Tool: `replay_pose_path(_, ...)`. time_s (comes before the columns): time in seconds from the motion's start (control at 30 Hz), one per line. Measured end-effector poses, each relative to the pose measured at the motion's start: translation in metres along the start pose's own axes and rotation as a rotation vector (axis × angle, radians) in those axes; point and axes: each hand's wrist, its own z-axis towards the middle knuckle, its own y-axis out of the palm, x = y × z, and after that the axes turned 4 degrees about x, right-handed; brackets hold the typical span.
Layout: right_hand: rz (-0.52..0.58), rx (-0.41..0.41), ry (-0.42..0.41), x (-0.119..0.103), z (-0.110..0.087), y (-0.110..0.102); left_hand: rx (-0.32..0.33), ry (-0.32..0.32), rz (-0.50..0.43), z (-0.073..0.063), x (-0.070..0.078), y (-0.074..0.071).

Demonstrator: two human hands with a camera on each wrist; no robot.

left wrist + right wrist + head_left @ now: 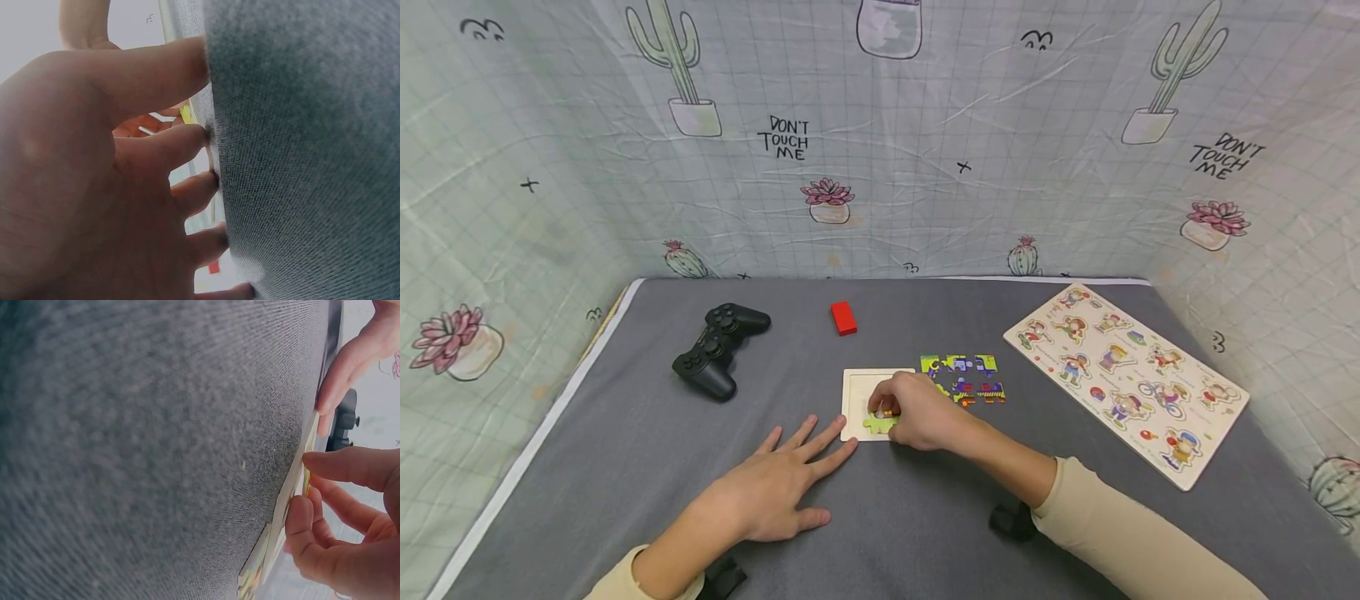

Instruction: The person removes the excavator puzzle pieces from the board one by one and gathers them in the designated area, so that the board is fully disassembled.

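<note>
My right hand (922,412) bends over a small pale wooden puzzle tray (854,383), its thumb and fingers pinching a lime-green puzzle piece (880,424) low in the tray. Part of that piece is hidden under the fingers. In the right wrist view, the same hand's thumb (350,467) and fingers close in at the tray's edge. My left hand (778,487) lies spread on the cloth, fingertips at the tray's left edge. Just right of the tray, several green and purple puzzle pieces (985,364) lie grouped in rows, partly behind the right hand.
A black game controller (718,350) lies on the grey cloth (647,433) at the left. Behind the tray is a red block (844,318). A large wooden picture board (1120,375) lies slanted at the right. Patterned fabric walls (910,150) enclose the back and sides.
</note>
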Motion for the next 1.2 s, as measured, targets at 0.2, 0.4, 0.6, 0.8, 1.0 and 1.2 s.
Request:
replay_pose_path(0.2,0.005,-0.012,0.001,0.0,0.001,0.0,0.005,0.005,-0.001,0.0,0.0,0.0)
replay_pose_path(0.4,0.012,-0.015,0.004,0.0,0.001,-0.001,0.008,0.009,-0.002,-0.001,0.0,0.0)
replay_pose_path(0.6,0.018,-0.007,0.005,0.0,0.001,0.0,0.01,0.01,-0.004,-0.001,0.0,0.0)
replay_pose_path(0.8,0.039,0.002,0.021,0.001,0.001,0.0,0.003,0.008,-0.008,0.0,0.0,0.0)
replay_pose_path(1.0,0.066,0.011,0.035,0.004,0.0,-0.002,0.004,0.007,-0.017,-0.001,0.0,0.0)
replay_pose_path(1.2,0.085,0.009,0.024,0.01,-0.004,-0.006,0.018,0.007,-0.024,-0.002,0.001,0.0)
